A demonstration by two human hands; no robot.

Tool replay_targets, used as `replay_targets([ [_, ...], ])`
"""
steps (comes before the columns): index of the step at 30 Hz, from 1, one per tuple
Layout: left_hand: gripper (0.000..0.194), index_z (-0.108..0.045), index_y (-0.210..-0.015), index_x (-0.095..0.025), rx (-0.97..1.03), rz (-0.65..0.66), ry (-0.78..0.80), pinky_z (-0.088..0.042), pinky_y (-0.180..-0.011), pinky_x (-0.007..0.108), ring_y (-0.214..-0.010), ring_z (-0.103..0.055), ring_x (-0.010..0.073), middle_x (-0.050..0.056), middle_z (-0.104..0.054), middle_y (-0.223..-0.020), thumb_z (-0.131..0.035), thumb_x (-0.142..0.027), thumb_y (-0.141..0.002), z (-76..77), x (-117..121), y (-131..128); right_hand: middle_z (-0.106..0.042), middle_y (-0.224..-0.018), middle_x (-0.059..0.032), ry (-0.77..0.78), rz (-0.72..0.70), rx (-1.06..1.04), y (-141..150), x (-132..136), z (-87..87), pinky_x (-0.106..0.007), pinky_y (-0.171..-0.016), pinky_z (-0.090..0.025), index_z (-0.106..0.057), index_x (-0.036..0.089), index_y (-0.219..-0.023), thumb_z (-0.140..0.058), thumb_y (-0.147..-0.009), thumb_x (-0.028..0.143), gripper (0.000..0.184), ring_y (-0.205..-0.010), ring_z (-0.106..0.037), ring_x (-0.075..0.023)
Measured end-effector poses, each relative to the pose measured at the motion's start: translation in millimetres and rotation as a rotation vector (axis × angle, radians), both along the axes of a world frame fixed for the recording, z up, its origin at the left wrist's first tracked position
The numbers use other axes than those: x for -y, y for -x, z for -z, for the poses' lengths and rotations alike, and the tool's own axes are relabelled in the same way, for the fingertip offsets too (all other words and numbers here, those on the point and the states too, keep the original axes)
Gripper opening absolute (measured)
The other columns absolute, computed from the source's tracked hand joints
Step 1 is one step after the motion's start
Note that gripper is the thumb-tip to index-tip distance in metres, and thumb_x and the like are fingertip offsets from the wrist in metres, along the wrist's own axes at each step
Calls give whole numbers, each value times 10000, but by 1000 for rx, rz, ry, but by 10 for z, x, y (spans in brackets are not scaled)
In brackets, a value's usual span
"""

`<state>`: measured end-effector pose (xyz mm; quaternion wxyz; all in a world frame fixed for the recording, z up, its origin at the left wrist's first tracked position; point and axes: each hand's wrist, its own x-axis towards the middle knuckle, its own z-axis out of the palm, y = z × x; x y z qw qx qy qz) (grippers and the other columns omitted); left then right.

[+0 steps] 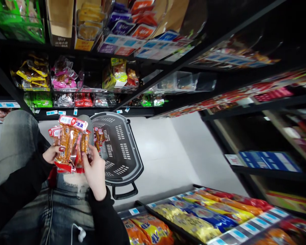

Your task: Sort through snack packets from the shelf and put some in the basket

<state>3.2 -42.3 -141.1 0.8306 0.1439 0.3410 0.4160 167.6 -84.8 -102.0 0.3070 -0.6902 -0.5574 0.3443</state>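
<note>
Several clear snack packets [69,141] with red and white labels and brown strips inside are bunched together above my knees. My left hand [51,153] grips the bunch from its left side, thumb in front. On the other side, my right hand [95,168] has its thumb and fingers closed on the rightmost packet [85,143]. A grey shopping basket [135,153] stands on the floor just right of my hands. Inside it, near the left wall, lie a few similar small packets [99,137]. My right fingers' far sides are partly hidden.
Black shelves [97,112] with bins of wrapped snacks run ahead. At the lower right, a low rack [193,217] holds bags of snacks. More shelving [265,170] stands at right. White floor [163,149] lies between. An earphone [81,234] hangs over my lap.
</note>
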Motion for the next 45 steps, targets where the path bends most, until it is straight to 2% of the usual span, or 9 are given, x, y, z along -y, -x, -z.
replay_targets([
  [5,253,-692,-682,-138,-74,-60,-18,-547,-498,260,-499,-656,189,16,-715,-591,-668,-96,-434,-6,-11,-37,-680,-1031,-131,-77,-20,29,137,21,31,-321,-767,-483,-563,128,-1136,-387,-859,196,334,-880,-650,-219],
  [10,292,-709,-718,-157,-49,-69,-46,-530,-479,240,-485,-648,176,-2,-714,-585,-676,-96,-434,16,-23,-2,-689,-1003,-114,-73,77,-19,88,-14,64,-312,-775,-481,-581,141,-1079,-384,-860,207,302,-877,-649,-208],
  [14,294,-723,-755,-146,-23,77,-156,-549,-561,269,-580,-682,217,40,-735,-659,-744,-143,-462,22,-14,21,-685,-974,-102,-89,165,24,-32,-56,73,-308,-772,-466,-577,150,-1032,-396,-859,239,266,-861,-640,-203],
  [19,477,-705,-955,-165,-5,259,-260,-548,-692,308,-752,-697,247,68,-750,-837,-790,-129,-487,-25,9,19,-651,-708,-28,-51,49,36,-38,-21,52,-253,-591,-421,-576,162,-1005,-423,-839,242,239,-614,-591,-165],
  [25,403,-714,-891,-150,-28,212,-281,-536,-645,337,-671,-687,268,78,-736,-719,-803,-198,-501,-24,51,11,-599,-601,-10,-53,71,179,24,23,-52,-236,-518,-356,-587,167,-876,-442,-845,275,184,-513,-537,-146],
  [31,438,-719,-865,-157,-7,152,-180,-549,-638,322,-659,-688,251,72,-747,-769,-802,-155,-434,-11,55,13,-624,-609,-12,-24,121,141,6,7,-10,-235,-510,-368,-605,164,-973,-469,-848,302,231,-511,-551,-152],
  [36,423,-727,-869,-161,33,164,-146,-548,-638,318,-668,-688,244,68,-750,-790,-780,-138,-450,-30,57,36,-665,-788,-68,-4,-80,34,17,-7,4,-267,-645,-430,-635,160,-953,-395,-877,223,260,-701,-596,-178],
  [41,348,-727,-796,-153,25,77,-109,-543,-589,295,-602,-677,221,57,-745,-719,-785,-137,-453,-13,53,59,-625,-923,-94,-41,-228,113,35,-38,26,-367,-822,-417,-620,182,-1060,-339,-895,182,326,-866,-546,-219],
  [45,405,-731,-850,-157,-21,124,-162,-548,-631,314,-649,-685,237,69,-749,-754,-802,-145,-451,-51,45,8,-568,-916,-90,-103,-78,86,6,-17,28,-362,-783,-429,-599,181,-1026,-368,-896,220,268,-865,-529,-219],
])
